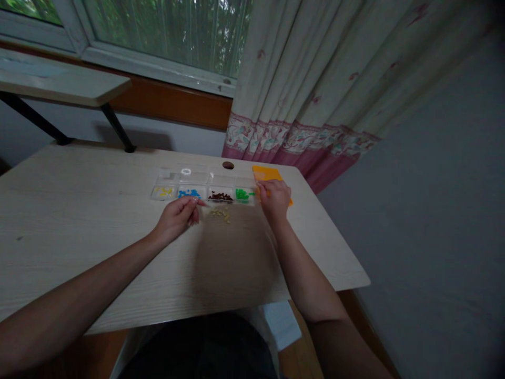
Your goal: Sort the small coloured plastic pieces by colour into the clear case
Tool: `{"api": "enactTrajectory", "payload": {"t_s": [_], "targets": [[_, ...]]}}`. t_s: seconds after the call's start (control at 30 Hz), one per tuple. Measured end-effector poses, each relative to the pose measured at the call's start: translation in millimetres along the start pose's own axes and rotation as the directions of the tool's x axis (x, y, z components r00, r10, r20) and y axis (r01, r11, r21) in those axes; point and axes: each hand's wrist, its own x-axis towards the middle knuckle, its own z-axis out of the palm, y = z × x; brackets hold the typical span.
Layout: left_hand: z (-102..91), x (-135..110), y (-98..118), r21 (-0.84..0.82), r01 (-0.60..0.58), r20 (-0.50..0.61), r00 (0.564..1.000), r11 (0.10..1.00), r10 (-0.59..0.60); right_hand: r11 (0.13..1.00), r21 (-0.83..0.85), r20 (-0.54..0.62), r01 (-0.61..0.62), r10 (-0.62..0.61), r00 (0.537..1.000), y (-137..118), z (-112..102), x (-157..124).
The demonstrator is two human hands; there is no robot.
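A clear plastic box (207,178) with a row of compartments lies on the table, its clear lids folded back. Small yellow pieces (163,191), blue pieces (190,193), dark brown pieces (220,197) and green pieces (242,195) fill separate compartments. In front of the brown ones, loose pale beige pieces (221,214) are scattered on the tabletop. My left hand (179,215) is closed in a pinch just before the blue compartment; what it holds is too small to make out. Beside the green compartment, my right hand (275,197) is also pinched, over an orange sheet, its contents hidden.
The orange sheet (268,172) lies partly under my right hand. Behind the box is a round hole (228,165) in the wooden table (118,210). A raised shelf (79,84) on black legs stands at back left. A curtain (300,105) hangs behind the table's right end.
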Motion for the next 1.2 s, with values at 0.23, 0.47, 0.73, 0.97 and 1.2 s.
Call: {"api": "enactTrajectory", "payload": {"t_s": [0.23, 0.47, 0.73, 0.97, 1.2], "targets": [[-10.4, 4.1, -6.8, 0.305, -0.121, 0.013, 0.992, 0.945, 0.123, 0.971, -0.191, 0.164, -0.147, 0.179, 0.97, 23.2, 6.6, 2.2], [-14.5, 5.2, -5.1, 0.629, -0.432, 0.289, 0.902, 0.646, 0.322, 0.948, -0.285, 0.23, -0.143, 0.213, 0.95, 31.0, 15.9, -2.2], [-18.8, 8.2, -11.8, 0.707, -0.416, 0.275, 0.907, 0.572, 0.319, 0.977, -0.174, 0.024, -0.12, 0.126, 0.992, 15.8, 10.1, 1.7], [-16.5, 6.9, -18.4, 0.756, -0.441, 0.322, 0.894, 0.484, 0.312, 0.958, 0.038, 0.128, 0.284, -0.287, 0.949, -39.3, 25.2, -24.4], [-17.9, 11.0, -26.4, 0.761, -0.488, 0.379, 0.869, 0.426, 0.319, 0.899, 0.139, 0.186, 0.415, -0.436, 0.881, -60.4, 32.9, -37.3]]}}
